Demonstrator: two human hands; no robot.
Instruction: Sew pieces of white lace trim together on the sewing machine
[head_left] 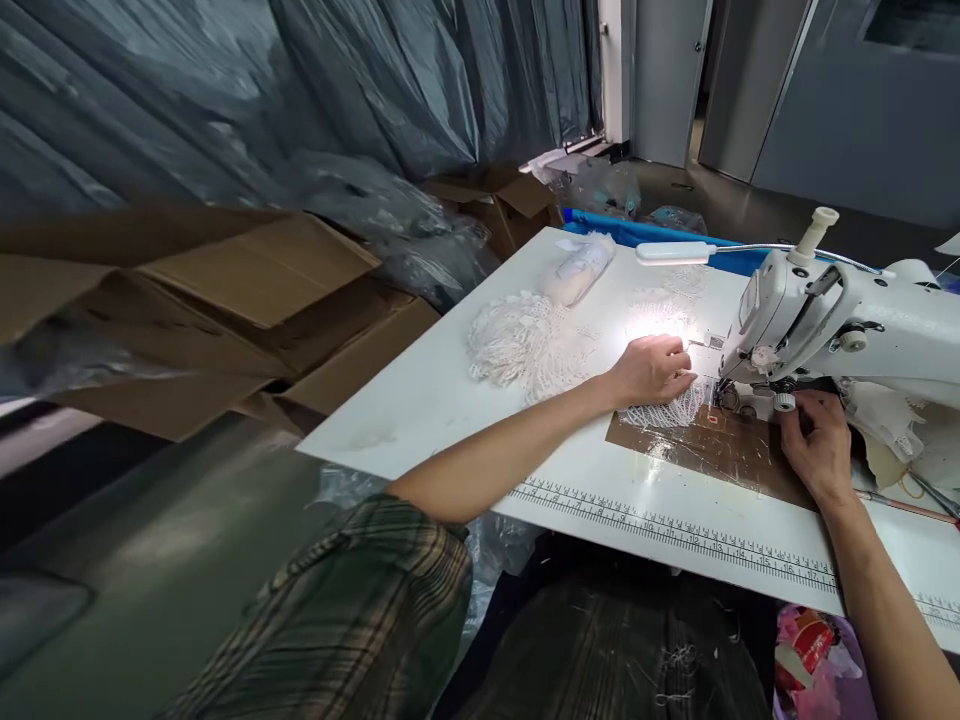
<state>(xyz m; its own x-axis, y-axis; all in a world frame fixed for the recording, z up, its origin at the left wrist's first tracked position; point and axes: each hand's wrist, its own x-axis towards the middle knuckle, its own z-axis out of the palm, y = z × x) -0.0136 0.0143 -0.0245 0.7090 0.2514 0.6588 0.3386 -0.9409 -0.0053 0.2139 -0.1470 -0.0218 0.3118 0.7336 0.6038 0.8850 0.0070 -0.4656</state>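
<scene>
My left hand is closed with bent fingers on a piece of white lace, just left of the needle area of a white sewing machine. A strip of this lace spreads below the hand over a brown plate on the table. To the right of the needle, my right hand rests beside the machine's foot, thumb apart from the fingers. I see nothing in it, though its fingertips are partly hidden by the machine head. A heap of white lace lies left of my left hand.
Behind the heap sits a wrapped white bundle. A lamp lights the sewing spot. A printed ruler runs along the front of the white table. Cardboard boxes stand left; scissors and scraps lie right.
</scene>
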